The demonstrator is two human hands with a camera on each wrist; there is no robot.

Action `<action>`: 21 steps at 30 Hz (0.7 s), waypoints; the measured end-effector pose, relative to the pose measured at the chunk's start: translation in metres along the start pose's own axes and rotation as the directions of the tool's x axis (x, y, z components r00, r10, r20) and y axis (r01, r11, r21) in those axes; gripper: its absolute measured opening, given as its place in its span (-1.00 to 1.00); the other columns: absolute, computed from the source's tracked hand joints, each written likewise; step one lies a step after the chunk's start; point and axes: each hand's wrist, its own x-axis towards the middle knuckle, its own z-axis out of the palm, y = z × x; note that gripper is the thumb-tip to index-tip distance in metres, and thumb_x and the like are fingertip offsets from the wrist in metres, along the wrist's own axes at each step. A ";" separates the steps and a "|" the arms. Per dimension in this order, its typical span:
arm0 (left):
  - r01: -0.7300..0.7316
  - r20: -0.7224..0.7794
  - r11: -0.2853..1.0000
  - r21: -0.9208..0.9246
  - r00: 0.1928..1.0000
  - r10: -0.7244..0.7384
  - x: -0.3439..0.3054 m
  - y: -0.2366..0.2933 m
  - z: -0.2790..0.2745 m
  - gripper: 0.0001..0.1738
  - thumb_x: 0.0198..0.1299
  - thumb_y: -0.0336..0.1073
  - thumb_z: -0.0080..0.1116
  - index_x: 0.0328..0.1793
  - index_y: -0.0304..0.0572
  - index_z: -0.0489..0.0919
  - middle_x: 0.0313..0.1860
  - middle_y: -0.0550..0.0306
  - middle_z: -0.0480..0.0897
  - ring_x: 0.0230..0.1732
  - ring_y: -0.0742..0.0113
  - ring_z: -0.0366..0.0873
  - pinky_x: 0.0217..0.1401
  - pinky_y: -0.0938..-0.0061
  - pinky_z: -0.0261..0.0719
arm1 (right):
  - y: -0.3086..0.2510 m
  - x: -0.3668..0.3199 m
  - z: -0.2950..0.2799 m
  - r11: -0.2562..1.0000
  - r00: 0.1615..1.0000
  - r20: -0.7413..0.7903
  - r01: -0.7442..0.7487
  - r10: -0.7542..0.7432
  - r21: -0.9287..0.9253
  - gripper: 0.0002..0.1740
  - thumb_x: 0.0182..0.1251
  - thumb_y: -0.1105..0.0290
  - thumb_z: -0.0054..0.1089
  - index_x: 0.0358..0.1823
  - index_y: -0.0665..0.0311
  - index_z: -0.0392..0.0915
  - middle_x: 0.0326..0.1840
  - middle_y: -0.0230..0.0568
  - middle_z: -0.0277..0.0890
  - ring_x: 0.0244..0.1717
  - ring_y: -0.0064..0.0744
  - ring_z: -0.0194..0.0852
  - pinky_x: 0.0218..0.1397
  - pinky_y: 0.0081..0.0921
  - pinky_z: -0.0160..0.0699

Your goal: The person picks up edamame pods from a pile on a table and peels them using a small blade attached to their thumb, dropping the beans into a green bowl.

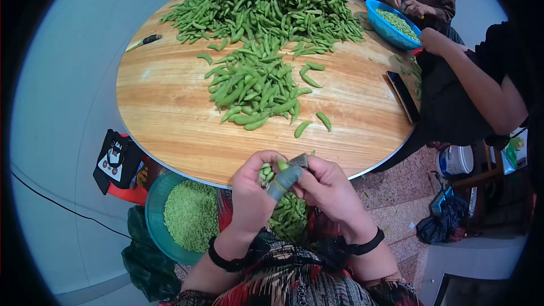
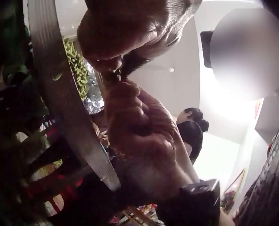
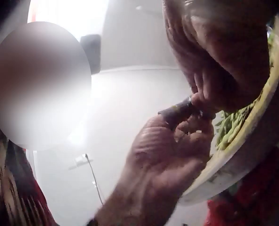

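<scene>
Both hands meet over the table's near edge. My left hand [image 1: 253,195] curls its fingers round several shelled soybeans [image 1: 265,173] and holds a green soybean pod [image 1: 282,164] near its thumb. That thumb wears a grey cover [image 1: 287,180] with a yellow band. Opposite, my right hand [image 1: 334,192] pinches at the pod with thumb and fingers, and a grey ridged cover [image 1: 299,161] shows at its fingertip. In the right wrist view, the left hand [image 3: 158,160] is below, fingers curled. The left wrist view shows the right hand [image 2: 144,127] dark and backlit.
A big heap of soybean pods [image 1: 266,5] covers the round table's [image 1: 164,102] far side, with a smaller pile [image 1: 255,85] nearer. Below left stands a green basin [image 1: 156,215] of shelled beans. A phone [image 1: 402,96] lies at right, near other people and a blue bowl [image 1: 377,25].
</scene>
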 end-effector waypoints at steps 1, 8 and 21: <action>-0.018 -0.060 0.995 0.100 0.998 0.024 -0.001 -0.002 0.000 -0.78 0.06 -0.61 0.12 -0.13 -0.35 0.52 -0.26 0.15 0.53 -0.32 0.50 0.53 -0.30 0.75 0.45 | 0.001 0.001 0.001 0.973 0.994 -0.064 0.076 -0.092 -0.218 -0.83 0.44 0.31 -0.08 -0.26 0.21 0.43 -0.59 -0.54 0.32 -0.71 -0.82 0.03 -0.69 -0.80 -0.05; -0.106 -0.145 0.962 0.251 0.979 0.145 0.003 0.006 -0.005 -0.75 0.07 -0.66 0.01 -0.14 -0.34 0.60 -0.27 0.15 0.59 -0.24 0.44 0.52 -0.10 0.59 0.47 | -0.001 0.021 -0.012 0.999 1.000 -0.004 -0.030 0.030 0.022 -0.77 0.36 0.25 0.03 -0.36 0.26 0.45 -0.66 -0.44 0.41 -0.73 -0.62 0.27 -0.67 -0.64 0.19; -0.060 0.400 0.919 0.389 0.910 -0.110 -0.007 0.012 0.002 -0.83 0.17 -0.49 0.05 -0.17 -0.27 0.63 -0.23 0.17 0.60 -0.18 0.46 0.52 -0.08 0.57 0.45 | 0.000 0.033 -0.036 0.346 0.751 -0.119 0.151 -0.649 -0.926 -0.83 0.15 0.41 0.19 -0.34 0.38 0.46 -0.63 -0.12 0.51 -0.59 -0.28 0.55 -0.51 -0.37 0.46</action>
